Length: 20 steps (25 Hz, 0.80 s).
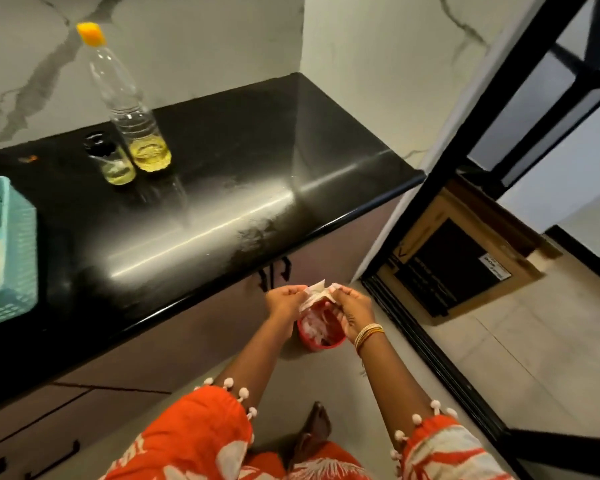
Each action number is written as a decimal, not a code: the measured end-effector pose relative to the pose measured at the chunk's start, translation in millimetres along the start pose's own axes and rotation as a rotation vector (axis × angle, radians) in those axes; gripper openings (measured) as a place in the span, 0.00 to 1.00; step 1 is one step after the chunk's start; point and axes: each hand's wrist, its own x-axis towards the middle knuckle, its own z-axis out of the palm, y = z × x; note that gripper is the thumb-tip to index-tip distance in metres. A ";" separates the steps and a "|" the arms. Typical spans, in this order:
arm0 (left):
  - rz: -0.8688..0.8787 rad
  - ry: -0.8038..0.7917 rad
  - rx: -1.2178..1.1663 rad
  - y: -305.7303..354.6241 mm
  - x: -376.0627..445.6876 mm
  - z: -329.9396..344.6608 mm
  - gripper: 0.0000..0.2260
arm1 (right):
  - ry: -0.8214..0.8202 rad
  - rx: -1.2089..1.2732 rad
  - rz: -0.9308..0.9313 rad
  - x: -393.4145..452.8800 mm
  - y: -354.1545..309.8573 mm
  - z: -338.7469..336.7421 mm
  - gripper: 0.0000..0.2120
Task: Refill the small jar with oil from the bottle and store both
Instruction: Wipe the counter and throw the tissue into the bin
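A tall clear oil bottle (129,109) with a yellow cap stands at the back of the black counter (222,188), holding a little yellow oil. Touching its left side is the small glass jar (113,164), black lid on, with yellow oil at its bottom. Both hands are well away from them, below the counter's front edge. My left hand (284,299) and my right hand (352,308) each pinch a crumpled white paper (317,292) over a red bin (321,332) on the floor.
A teal mesh basket (13,251) sits at the counter's left end. Brown cabinet doors with black handles (274,273) run under the counter. A cardboard box (458,258) leans beyond a black door frame (440,344) on the right. Marble walls close the corner.
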 end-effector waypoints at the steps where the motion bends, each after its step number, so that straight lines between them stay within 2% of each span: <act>1: -0.019 0.000 0.035 -5.6 7.1 12.5 0.04 | 0.014 -0.028 0.007 12.0 -3.0 -10.1 0.06; 3: -0.054 0.009 0.081 -15.4 23.2 32.3 0.05 | 0.050 -0.101 0.019 35.6 -6.1 -27.3 0.05; 7: -0.131 0.069 0.172 -43.6 74.3 61.8 0.04 | 0.111 -0.259 0.053 96.5 2.2 -61.3 0.09; 10: -0.206 0.008 0.290 -79.8 126.5 78.5 0.07 | 0.188 -0.296 0.097 158.0 31.5 -89.4 0.08; 13: -0.132 0.046 0.414 -127.9 194.1 89.5 0.05 | 0.239 -0.339 0.140 222.8 76.2 -110.6 0.08; 15: -0.154 0.052 0.492 -168.4 247.6 96.7 0.04 | 0.221 -0.406 0.172 275.3 120.8 -128.3 0.08; 17: -0.180 0.055 0.545 -208.1 300.0 103.0 0.10 | 0.216 -0.473 0.195 328.8 169.1 -144.0 0.10; 20: -0.156 0.050 0.635 -256.8 364.2 106.1 0.10 | 0.176 -0.579 0.210 394.3 231.3 -159.3 0.06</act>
